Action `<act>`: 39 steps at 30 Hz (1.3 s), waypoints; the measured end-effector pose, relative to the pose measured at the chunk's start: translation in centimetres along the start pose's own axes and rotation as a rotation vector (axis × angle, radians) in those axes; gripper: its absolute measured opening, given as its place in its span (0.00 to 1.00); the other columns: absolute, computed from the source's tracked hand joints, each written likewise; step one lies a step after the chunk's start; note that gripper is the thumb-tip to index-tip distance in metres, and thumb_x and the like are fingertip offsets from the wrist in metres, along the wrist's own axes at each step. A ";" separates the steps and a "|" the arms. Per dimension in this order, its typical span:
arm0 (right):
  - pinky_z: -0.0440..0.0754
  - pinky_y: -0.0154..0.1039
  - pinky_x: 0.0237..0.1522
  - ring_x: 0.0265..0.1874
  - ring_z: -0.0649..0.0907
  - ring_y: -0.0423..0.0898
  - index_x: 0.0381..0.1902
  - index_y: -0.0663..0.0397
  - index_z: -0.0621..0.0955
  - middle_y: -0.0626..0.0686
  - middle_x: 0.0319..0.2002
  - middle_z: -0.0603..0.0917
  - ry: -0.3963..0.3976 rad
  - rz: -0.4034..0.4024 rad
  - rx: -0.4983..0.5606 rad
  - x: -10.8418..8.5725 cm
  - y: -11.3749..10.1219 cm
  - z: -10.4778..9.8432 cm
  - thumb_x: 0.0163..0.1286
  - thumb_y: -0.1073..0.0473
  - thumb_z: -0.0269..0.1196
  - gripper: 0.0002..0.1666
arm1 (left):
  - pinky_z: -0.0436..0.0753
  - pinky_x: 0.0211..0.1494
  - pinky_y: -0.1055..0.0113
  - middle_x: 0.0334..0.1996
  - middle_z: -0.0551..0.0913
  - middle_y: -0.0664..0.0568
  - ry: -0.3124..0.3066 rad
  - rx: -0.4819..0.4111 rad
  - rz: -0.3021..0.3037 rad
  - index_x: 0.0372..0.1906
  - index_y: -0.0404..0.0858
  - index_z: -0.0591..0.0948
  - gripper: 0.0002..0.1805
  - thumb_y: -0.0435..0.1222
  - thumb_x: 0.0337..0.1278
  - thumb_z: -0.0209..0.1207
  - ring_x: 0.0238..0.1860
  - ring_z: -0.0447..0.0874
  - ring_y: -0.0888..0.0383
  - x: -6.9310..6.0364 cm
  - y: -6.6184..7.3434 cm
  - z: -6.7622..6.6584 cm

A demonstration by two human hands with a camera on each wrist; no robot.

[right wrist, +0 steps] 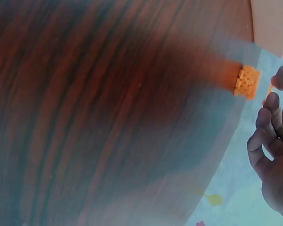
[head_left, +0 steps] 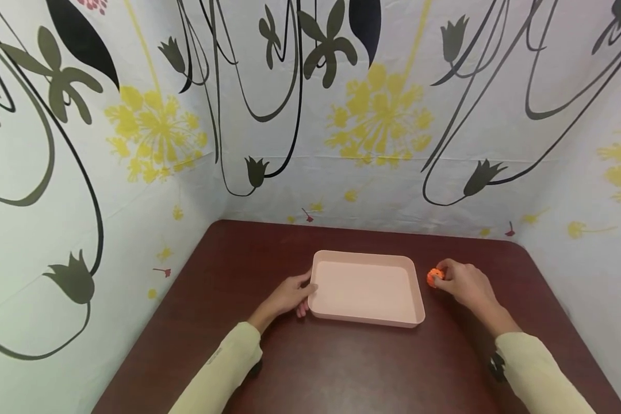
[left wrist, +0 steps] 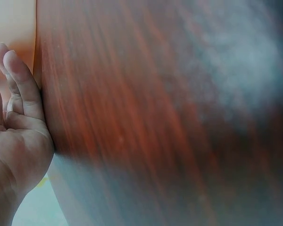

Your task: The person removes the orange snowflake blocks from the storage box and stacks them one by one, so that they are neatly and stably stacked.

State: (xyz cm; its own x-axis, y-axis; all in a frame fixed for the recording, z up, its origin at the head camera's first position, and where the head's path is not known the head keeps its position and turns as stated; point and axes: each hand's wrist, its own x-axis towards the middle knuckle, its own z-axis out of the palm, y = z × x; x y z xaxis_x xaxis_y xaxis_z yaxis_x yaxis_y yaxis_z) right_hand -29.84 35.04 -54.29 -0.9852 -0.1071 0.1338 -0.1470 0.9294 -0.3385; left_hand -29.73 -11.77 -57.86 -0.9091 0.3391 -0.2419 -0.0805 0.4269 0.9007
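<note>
A shallow pale-pink rectangular tray [head_left: 366,287] lies on the dark table. My left hand [head_left: 290,293] holds its left side, the thumb over the rim and other fingers low against the outside. In the left wrist view the left hand [left wrist: 21,127] has its fingers against the tray's wall. To the right of the tray, my right hand [head_left: 466,282] pinches a small, knobbly orange piece [head_left: 435,278] between thumb and fingertips. The right wrist view shows the orange piece [right wrist: 247,82] with a bumpy, blocky surface, beside the fingertips of the right hand [right wrist: 276,136]. Its exact kind is unclear.
The reddish-brown table [head_left: 341,368] has rounded far corners. Patterned white cloth [head_left: 310,132] with flowers and stems hangs behind it and along both sides. Dark bands show at both sleeve cuffs.
</note>
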 end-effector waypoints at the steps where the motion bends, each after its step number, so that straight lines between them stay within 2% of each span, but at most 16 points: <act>1: 0.71 0.38 0.25 0.22 0.76 0.42 0.49 0.60 0.85 0.46 0.24 0.82 -0.004 -0.004 -0.002 0.0 0.0 0.1 0.65 0.46 0.75 0.25 | 0.86 0.23 0.62 0.18 0.82 0.50 0.002 0.001 -0.003 0.84 0.52 0.63 0.38 0.52 0.76 0.60 0.15 0.81 0.58 0.0 0.0 0.0; 17: 0.74 0.39 0.26 0.23 0.78 0.40 0.49 0.59 0.84 0.47 0.28 0.86 -0.031 -0.067 -0.017 0.7 0.0 0.8 0.65 0.49 0.74 0.23 | 0.86 0.22 0.62 0.17 0.82 0.50 0.026 0.004 -0.005 0.83 0.50 0.63 0.37 0.51 0.76 0.60 0.14 0.80 0.58 -0.1 -0.3 -0.3; 26: 0.73 0.39 0.27 0.24 0.77 0.40 0.46 0.56 0.85 0.44 0.25 0.83 -0.025 -0.064 -0.021 0.2 1.0 1.2 0.65 0.50 0.74 0.19 | 0.86 0.23 0.63 0.17 0.82 0.50 -0.003 -0.006 0.004 0.84 0.50 0.62 0.37 0.50 0.77 0.59 0.15 0.80 0.58 0.0 -0.2 0.1; 30: 0.72 0.39 0.27 0.23 0.76 0.41 0.47 0.58 0.84 0.44 0.25 0.82 -0.026 -0.070 -0.017 0.0 1.1 1.1 0.65 0.50 0.74 0.20 | 0.85 0.22 0.62 0.17 0.82 0.50 0.006 -0.004 0.009 0.84 0.49 0.62 0.37 0.49 0.77 0.59 0.14 0.81 0.58 0.0 -0.1 0.3; 34: 0.72 0.39 0.26 0.24 0.76 0.40 0.53 0.58 0.84 0.44 0.25 0.82 -0.005 -0.070 -0.021 -0.4 1.2 1.1 0.67 0.45 0.73 0.26 | 0.85 0.21 0.62 0.16 0.82 0.50 0.016 0.000 0.012 0.84 0.50 0.62 0.37 0.49 0.77 0.59 0.14 0.81 0.58 -0.1 -0.3 0.5; 39: 0.70 0.39 0.23 0.22 0.75 0.41 0.61 0.55 0.81 0.44 0.24 0.80 0.043 -0.038 -0.045 -1.2 2.0 0.6 0.74 0.32 0.64 0.35 | 0.86 0.21 0.60 0.16 0.82 0.49 0.014 -0.004 0.036 0.84 0.50 0.61 0.37 0.50 0.77 0.58 0.13 0.81 0.58 -0.1 -0.5 0.6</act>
State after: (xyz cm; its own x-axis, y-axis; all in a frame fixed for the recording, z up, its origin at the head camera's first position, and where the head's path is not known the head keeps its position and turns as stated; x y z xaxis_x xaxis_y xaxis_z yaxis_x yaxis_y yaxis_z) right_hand -28.99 36.83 -55.68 -0.9741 -0.1281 0.1864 -0.1792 0.9400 -0.2903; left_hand -29.40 -11.49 -58.48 -0.9170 0.3425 -0.2046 -0.0494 0.4113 0.9101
